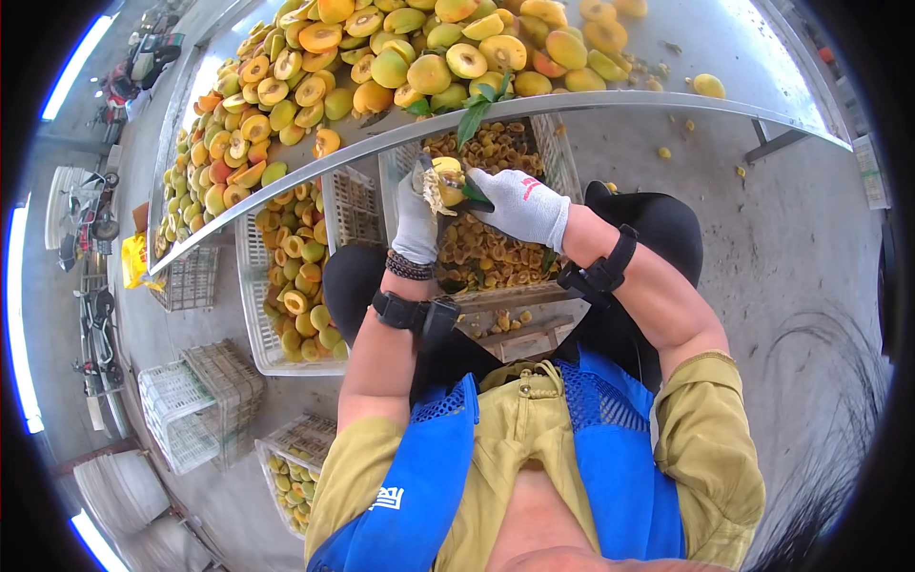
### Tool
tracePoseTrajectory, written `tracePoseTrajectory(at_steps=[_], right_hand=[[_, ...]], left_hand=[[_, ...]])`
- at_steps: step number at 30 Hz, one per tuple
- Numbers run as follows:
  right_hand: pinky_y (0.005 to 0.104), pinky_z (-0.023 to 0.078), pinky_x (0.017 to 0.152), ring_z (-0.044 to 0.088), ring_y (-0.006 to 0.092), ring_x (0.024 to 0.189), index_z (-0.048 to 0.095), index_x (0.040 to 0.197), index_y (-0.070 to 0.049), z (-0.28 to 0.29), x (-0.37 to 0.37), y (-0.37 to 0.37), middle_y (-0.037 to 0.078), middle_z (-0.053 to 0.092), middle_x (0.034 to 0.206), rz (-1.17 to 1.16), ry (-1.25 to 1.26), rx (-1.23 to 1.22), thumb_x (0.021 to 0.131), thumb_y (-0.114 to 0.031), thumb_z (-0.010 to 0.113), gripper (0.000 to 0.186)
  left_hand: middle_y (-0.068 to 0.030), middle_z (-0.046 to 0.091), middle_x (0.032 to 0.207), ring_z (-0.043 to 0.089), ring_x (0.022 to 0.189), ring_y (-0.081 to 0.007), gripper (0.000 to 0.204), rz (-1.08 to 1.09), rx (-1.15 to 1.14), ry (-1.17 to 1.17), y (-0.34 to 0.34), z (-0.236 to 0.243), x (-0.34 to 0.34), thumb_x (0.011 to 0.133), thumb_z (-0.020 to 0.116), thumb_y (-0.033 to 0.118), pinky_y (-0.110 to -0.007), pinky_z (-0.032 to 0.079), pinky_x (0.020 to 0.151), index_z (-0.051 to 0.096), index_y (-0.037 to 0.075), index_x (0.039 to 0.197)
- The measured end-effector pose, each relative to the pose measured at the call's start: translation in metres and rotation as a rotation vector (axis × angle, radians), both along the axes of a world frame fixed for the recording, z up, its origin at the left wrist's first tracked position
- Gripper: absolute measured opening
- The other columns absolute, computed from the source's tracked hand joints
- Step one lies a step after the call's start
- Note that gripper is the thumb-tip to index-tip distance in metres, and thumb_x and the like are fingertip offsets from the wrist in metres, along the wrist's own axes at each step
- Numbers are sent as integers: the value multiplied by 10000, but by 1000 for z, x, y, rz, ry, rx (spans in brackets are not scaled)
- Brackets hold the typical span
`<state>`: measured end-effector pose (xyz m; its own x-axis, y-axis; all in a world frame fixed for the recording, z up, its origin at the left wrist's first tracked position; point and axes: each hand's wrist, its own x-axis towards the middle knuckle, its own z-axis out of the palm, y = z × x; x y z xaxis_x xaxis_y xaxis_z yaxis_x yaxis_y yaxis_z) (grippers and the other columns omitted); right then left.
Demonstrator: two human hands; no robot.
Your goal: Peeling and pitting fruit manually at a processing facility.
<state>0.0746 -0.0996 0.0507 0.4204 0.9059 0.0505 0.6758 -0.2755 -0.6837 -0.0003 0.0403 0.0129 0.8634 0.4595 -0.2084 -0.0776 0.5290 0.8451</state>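
Observation:
My gloved left hand (415, 214) is closed on a yellow fruit (448, 176), with pale, ragged material hanging from it, just below the metal table's front rim. My gloved right hand (519, 205) is closed beside it, its fingertips around a dark green object (474, 195) against the fruit, too unclear to name. Below both hands sits a white crate (562, 157) of brown fruit scraps (496, 248). Halved yellow-orange fruits (315, 38) are heaped on the table (734, 48), where a sprig of green leaves (472, 119) hangs over the rim.
At my left, a white crate (253, 315) holds cut fruit, beside another slatted crate (353, 200). Stacked crates (181, 419) and a smaller fruit crate (295, 439) stand lower left. A yellow bag (138, 257) and parked two-wheelers (91, 219) are at the far left.

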Motion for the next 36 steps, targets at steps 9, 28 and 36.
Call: tracePoseTrajectory(at_steps=[9, 28, 36], right_hand=[[395, 438, 547, 554, 330, 664, 426, 884, -9, -14, -4, -10, 195, 554, 728, -149, -274, 198, 719, -137, 552, 243], [332, 416, 602, 543, 321, 706, 483, 826, 22, -3, -2, 4, 199, 547, 741, -81, 414, 223, 753, -191, 538, 232], [345, 421, 608, 542, 337, 713, 485, 839, 17, -18, 10, 2, 199, 550, 744, -11, 248, 205, 733, -178, 553, 233]], left_hand=[[-75, 549, 900, 559, 783, -169, 267, 96, 156, -101, -13, 1, 2, 860, 378, 200, -266, 479, 680, 466, 3, 1018], [-25, 534, 799, 475, 701, -83, 141, 302, 720, -20, -20, 2, 6, 824, 438, 75, -211, 407, 618, 512, -10, 908], [-47, 564, 749, 527, 624, -102, 285, 164, -121, -35, -8, -4, 14, 850, 449, 240, -224, 433, 547, 533, -29, 889]])
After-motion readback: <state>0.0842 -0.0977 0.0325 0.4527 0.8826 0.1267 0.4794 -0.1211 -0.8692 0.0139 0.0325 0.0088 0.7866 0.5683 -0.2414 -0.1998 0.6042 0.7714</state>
